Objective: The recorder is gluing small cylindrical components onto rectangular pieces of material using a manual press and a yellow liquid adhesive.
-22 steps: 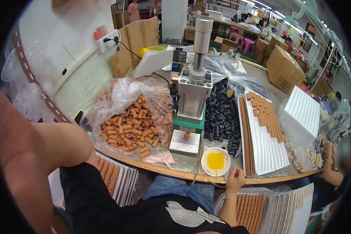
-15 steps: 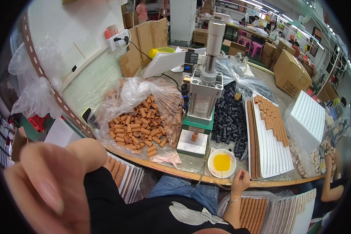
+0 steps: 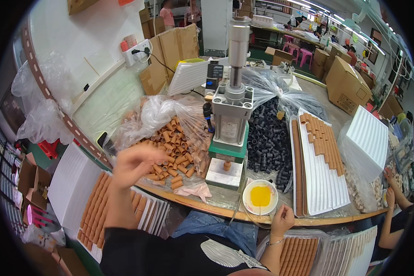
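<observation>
My left hand (image 3: pixel 135 162) is over the near left edge of a heap of brown short tubes (image 3: pixel 181 158), its fingers stretched toward them. It is blurred, and nothing shows in it. My right hand (image 3: pixel 283 220) is closed in a pinch at the table edge, right of a white bowl (image 3: pixel 247 202) of yellow liquid (image 3: pixel 261 195). What its fingers hold, if anything, is too small to make out. A thin stick stands in the liquid. Between the heaps stands a metal press (image 3: pixel 230 110), with a brown tube piece (image 3: pixel 227 165) upright on its plate.
A heap of black caps (image 3: pixel 267 138) lies right of the press. Farther right is a white ridged tray (image 3: pixel 324 188) partly filled with brown tubes. More filled trays (image 3: pixel 94 209) stand below the table edge. Another person's hands (image 3: pixel 390 191) are at far right. A pink cloth (image 3: pixel 193 192) lies near the bowl.
My left hand has moved from close before the camera, at lower left, forward and right to the brown tubes. My right hand stays beside the bowl. The view has shifted slightly.
</observation>
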The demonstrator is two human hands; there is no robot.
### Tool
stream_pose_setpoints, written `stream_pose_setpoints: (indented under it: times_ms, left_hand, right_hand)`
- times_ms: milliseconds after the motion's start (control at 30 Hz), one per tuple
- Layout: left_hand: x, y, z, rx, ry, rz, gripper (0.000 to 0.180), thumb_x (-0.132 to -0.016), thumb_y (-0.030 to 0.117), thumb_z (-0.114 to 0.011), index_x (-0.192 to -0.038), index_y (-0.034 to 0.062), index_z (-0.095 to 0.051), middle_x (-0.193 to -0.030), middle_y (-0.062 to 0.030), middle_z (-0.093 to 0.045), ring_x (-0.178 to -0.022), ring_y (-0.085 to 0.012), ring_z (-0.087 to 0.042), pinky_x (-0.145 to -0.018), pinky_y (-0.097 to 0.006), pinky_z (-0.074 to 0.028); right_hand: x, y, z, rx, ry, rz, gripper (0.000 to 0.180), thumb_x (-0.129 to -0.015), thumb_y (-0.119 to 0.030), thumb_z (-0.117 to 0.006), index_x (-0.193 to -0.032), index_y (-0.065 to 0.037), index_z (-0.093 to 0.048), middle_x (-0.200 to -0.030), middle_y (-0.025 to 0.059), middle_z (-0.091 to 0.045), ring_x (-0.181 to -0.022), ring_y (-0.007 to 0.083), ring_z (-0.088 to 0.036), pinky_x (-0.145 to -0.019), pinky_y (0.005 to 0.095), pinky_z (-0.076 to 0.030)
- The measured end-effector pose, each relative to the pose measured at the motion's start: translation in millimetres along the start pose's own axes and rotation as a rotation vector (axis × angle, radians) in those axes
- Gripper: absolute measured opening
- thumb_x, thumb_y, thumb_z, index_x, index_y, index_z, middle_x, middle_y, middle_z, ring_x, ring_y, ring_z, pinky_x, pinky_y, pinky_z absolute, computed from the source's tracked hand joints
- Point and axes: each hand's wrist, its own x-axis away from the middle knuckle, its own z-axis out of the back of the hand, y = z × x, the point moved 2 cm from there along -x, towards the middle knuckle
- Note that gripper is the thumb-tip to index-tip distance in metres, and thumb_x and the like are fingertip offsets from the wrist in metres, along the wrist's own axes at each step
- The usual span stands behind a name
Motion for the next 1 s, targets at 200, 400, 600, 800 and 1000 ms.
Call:
stream_pose_setpoints:
  times_ms: [200,400,600,800,1000]
  left_hand:
    - [62,-171,-54,-0.991,-0.016,0.642,0.07,-0.081,0.026,-0.072,-0.142,0.0117,-0.04,-0.15,-0.0208,-0.028,-0.141,-0.039,-0.02,-0.114,-0.052,-0.014]
    - [43,-207,-45,-1.083,-0.138,0.649,0.091,-0.075,0.042,-0.076,-0.147,0.014,-0.028,-0.153,-0.0216,-0.021,-0.143,-0.0392,-0.014,-0.11,-0.064,-0.011]
    - [-19,-170,34,-0.782,0.045,0.538,0.054,-0.084,0.026,-0.068,-0.13,0.004,-0.049,-0.112,-0.0196,-0.062,-0.097,-0.0356,-0.061,-0.088,-0.043,-0.047]
    - [-62,-105,47,-0.415,0.879,0.221,0.024,-0.086,0.007,-0.062,-0.108,-0.0021,-0.06,-0.099,-0.0177,-0.065,-0.081,-0.026,-0.063,-0.074,-0.035,-0.051]
    - [12,-198,-17,-0.922,0.091,0.528,0.03,-0.083,0.013,-0.065,-0.11,0.0006,-0.058,-0.107,-0.019,-0.06,-0.101,-0.0376,-0.056,-0.087,-0.045,-0.046]
  right_hand:
    - [-2,-2,-2,-0.017,-0.014,0.037,0.01,-0.087,-0.008,-0.065,-0.079,-0.001,-0.063,-0.064,0.0099,-0.057,-0.055,0.0226,-0.054,-0.05,0.0331,-0.041]
    - [-3,0,-3,0.008,-0.007,-0.019,0.011,-0.087,-0.008,-0.065,-0.079,-0.001,-0.063,-0.064,0.0101,-0.058,-0.054,0.0222,-0.055,-0.05,0.0332,-0.041]
    - [-3,3,-3,0.035,-0.005,-0.008,0.011,-0.087,-0.009,-0.065,-0.079,-0.001,-0.064,-0.065,0.0099,-0.058,-0.055,0.0236,-0.056,-0.051,0.0341,-0.042]
    - [-2,1,-3,-0.012,0.001,0.037,0.011,-0.087,-0.008,-0.065,-0.079,-0.001,-0.063,-0.065,0.0099,-0.058,-0.055,0.0222,-0.054,-0.052,0.0325,-0.042]
    - [5,13,17,-0.369,0.095,-0.307,0.012,-0.091,-0.009,-0.064,-0.082,0.0,-0.063,-0.066,-0.0019,-0.054,-0.059,0.0063,-0.049,-0.054,0.0226,-0.04]
